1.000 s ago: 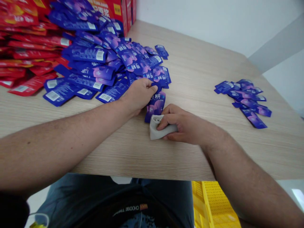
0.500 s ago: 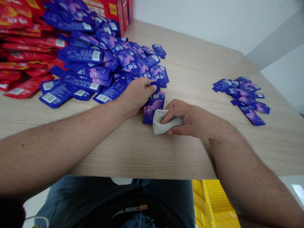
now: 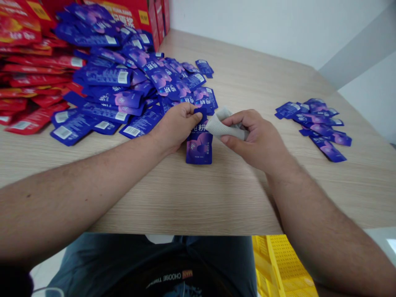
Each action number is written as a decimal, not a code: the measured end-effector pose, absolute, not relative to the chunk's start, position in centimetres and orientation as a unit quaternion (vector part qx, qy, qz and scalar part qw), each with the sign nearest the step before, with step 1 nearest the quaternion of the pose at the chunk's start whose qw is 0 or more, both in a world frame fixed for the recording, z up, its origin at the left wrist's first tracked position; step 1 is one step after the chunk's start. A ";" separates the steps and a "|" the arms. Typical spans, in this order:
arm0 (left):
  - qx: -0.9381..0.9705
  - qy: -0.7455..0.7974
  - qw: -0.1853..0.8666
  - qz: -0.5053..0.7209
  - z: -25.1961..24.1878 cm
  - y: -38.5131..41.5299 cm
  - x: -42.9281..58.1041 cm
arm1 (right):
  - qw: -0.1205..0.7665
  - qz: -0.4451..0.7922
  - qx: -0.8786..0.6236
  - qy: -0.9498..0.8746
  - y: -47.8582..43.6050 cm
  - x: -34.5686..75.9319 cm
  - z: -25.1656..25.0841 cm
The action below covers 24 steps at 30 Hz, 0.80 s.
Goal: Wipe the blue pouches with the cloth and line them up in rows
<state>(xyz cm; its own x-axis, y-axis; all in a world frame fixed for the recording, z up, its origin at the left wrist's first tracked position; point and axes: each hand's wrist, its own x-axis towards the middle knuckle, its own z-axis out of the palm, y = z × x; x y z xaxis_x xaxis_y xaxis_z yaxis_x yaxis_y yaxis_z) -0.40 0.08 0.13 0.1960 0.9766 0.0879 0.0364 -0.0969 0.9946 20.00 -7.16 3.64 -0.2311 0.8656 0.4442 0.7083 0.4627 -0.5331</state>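
Note:
My left hand (image 3: pixel 179 126) pinches the top end of a purple-blue pouch (image 3: pixel 199 148) between thumb and fingers. The pouch's printed face is turned up, and its lower end points toward me above the table. In my right hand (image 3: pixel 255 138) is a folded whitish cloth (image 3: pixel 221 123), gripped between thumb and fingers. One edge of that cloth overlaps the upper right side of the pouch; whether it presses on it I cannot tell. Just beyond my left hand lies a large heap of similar purple-blue pouches (image 3: pixel 108 76).
Red pouches (image 3: pixel 40 80) are stacked at the far left, with red boxes (image 3: pixel 151 20) behind the heap. A smaller group of purple pouches (image 3: pixel 320 123) lies on the wooden table (image 3: pixel 198 198) at right. A yellow crate (image 3: pixel 287 264) stands below the table edge.
My right hand has moved the cloth up from the pouch's lower right corner to its upper right side, uncovering the lower part. My left hand keeps its hold on the pouch.

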 end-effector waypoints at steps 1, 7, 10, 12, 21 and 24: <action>0.583 0.437 0.509 0.459 0.2 0.0 -0.4 | 0.356 0.103 -0.502 -0.782 -7.2 19.9 3.4; 0.602 0.443 0.487 0.453 0.3 -0.1 -0.4 | 0.347 0.091 -0.482 -0.799 -7.2 19.5 2.6; 0.607 0.444 0.477 0.455 0.4 0.0 -0.5 | 0.358 0.080 -0.475 -0.800 -7.1 19.5 2.6; 0.609 0.447 0.472 0.454 0.4 0.0 -0.4 | 0.365 0.071 -0.467 -0.802 -7.1 19.4 2.5; 0.582 0.449 0.499 0.459 0.1 0.0 -0.3 | 0.362 0.074 -0.453 -0.811 -7.7 18.1 1.8; 0.552 0.428 0.541 0.469 0.2 -0.1 -0.2 | 0.389 0.063 -0.479 -0.784 -7.5 18.6 2.0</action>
